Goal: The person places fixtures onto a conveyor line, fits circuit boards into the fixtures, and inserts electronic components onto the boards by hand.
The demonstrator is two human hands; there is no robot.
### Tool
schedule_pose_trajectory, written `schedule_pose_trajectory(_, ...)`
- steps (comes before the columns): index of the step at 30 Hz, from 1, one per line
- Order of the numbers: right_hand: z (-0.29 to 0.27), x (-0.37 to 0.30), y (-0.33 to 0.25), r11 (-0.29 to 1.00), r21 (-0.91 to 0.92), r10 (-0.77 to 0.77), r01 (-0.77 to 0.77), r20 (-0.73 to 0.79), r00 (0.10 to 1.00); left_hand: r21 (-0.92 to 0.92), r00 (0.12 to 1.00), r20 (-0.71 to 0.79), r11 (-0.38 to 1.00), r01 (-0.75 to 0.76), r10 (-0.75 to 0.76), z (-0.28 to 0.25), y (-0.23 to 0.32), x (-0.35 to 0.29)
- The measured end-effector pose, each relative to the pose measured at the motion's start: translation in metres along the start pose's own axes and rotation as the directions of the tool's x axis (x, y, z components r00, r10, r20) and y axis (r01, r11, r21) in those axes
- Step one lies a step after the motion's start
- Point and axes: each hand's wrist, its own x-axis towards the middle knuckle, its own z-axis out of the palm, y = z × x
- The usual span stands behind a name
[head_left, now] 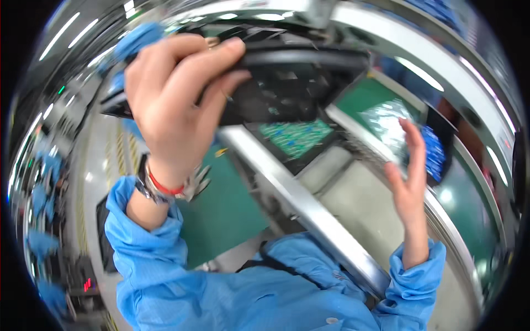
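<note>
Fingers of the left hand (171,94) appear closed on the edge of a black tray (298,88), blurred and tilted, raised above green pieces (295,138) lying beyond a metal rail (309,204). The right hand (408,193) holds nothing, thumb and fingers spread wide, near a clear plastic bag (386,124). The step looks like one-handed tray handling; steadying it would call for the right hand's support.
</note>
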Motion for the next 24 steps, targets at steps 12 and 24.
schedule_pose_trajectory(12, -0.140, -0.170, -0.072, 0.848, 0.163, 0.464, -0.504, -0.688, 0.558, -0.914, 0.981, 0.118, 0.402, 0.045, 0.156, 0.163, 0.173, 0.061)
schedule_pose_trajectory(24, -0.152, -0.245, 0.016, -0.027, 0.834, 0.965, -0.551, -0.123, -0.233, 0.543, 0.096, 0.616, -0.510, 0.667, 0.782, 0.209, 0.277, -0.075)
